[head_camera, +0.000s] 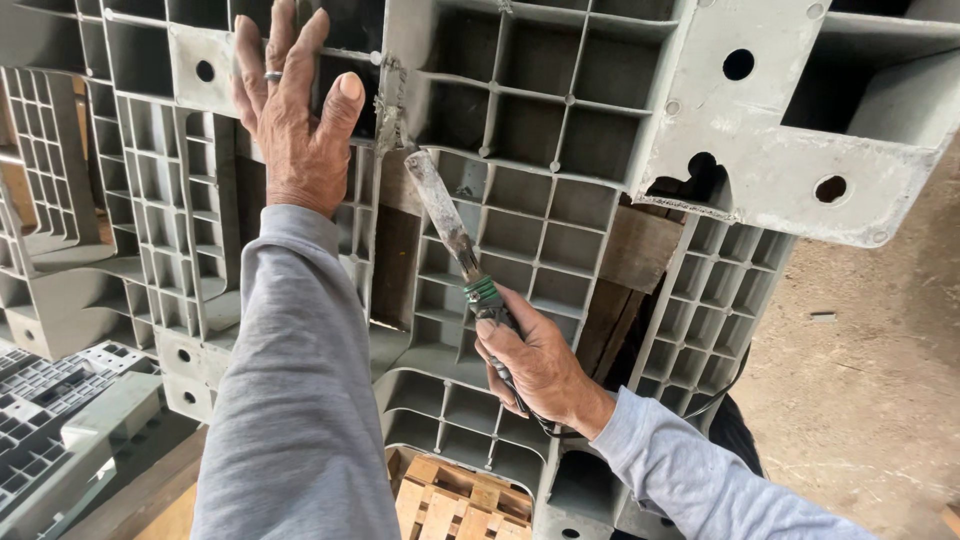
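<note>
A grey plastic pallet (560, 130), ribbed underside showing, is being propped upright and is filling most of the view; its top and left edges are being cut off by the frame. The left hand (295, 120) is being pressed flat and open against the ribs at upper left, nothing being gripped, a ring being worn on one finger. The right hand (535, 365) is being closed tight round the handle of a flat-bladed tool (450, 225); the handle is being mostly hidden by the fingers. The blade tip is being held against a rough seam (388, 115) just right of the left hand. More grey pallets (60, 400) are being cut off at far left. Wooden slats (455, 500) are being partly hidden below.
</note>
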